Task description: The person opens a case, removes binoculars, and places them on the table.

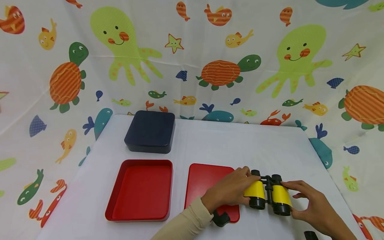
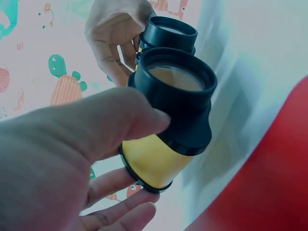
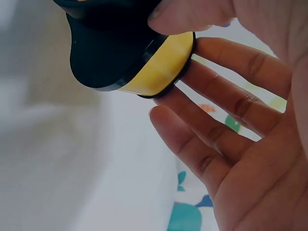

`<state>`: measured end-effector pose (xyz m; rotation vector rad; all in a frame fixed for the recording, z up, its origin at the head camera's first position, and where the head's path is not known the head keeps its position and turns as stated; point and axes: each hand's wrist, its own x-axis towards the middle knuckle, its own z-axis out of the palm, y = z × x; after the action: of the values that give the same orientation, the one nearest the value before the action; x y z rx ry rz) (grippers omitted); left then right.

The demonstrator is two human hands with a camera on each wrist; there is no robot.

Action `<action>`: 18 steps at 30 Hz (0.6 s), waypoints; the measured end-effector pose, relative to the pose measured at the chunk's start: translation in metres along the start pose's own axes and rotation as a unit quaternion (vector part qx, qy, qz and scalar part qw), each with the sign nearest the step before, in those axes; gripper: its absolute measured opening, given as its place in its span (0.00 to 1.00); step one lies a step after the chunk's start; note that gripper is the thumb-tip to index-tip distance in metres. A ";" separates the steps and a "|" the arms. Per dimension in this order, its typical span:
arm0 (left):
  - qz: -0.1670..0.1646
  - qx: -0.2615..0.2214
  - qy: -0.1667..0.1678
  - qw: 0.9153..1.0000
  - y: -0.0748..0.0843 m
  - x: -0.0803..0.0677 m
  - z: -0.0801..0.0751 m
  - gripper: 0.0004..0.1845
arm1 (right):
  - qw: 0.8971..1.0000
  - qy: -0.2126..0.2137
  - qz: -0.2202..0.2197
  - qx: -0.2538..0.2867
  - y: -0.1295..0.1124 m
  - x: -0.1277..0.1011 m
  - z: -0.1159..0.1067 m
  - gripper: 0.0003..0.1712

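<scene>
A pair of yellow and black binoculars (image 1: 281,194) is held between both hands at the right of the table. My left hand (image 1: 231,188) grips the left barrel, its arm crossing a red tray-like panel (image 1: 200,181). In the left wrist view, the left thumb (image 2: 144,120) lies along the black part below a lens ring, with fingers at the barrel's other end. On the opposite side, my right hand (image 1: 315,205) pinches the right barrel between thumb and fingers. The right wrist view shows its fingertips (image 3: 192,72) along the rim of the yellow section.
Left of the red panel stands a shallow red box (image 1: 139,191), open at the top. Behind it is a dark navy box (image 1: 151,130). A white cloth (image 1: 234,141) covers the table, and a sea-animal print curtain (image 1: 186,26) hangs behind and at the sides.
</scene>
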<state>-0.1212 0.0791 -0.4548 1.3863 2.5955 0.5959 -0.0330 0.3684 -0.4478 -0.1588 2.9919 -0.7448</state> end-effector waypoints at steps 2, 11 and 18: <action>-0.004 -0.001 -0.001 1.000 0.001 0.002 0.002 0.37 | 1.000 -0.004 0.004 -0.001 0.002 -0.001 0.000 0.48; -0.002 0.009 0.009 1.000 0.003 0.011 0.013 0.37 | 1.000 -0.009 0.024 0.002 0.012 -0.001 0.000 0.49; -0.012 0.027 0.013 0.999 0.004 0.017 0.020 0.38 | 0.999 -0.013 0.030 0.004 0.017 0.001 0.000 0.50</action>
<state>-0.1214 0.1010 -0.4707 1.3708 2.6630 0.5471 -0.0357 0.3831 -0.4560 -0.0761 2.9544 -0.7437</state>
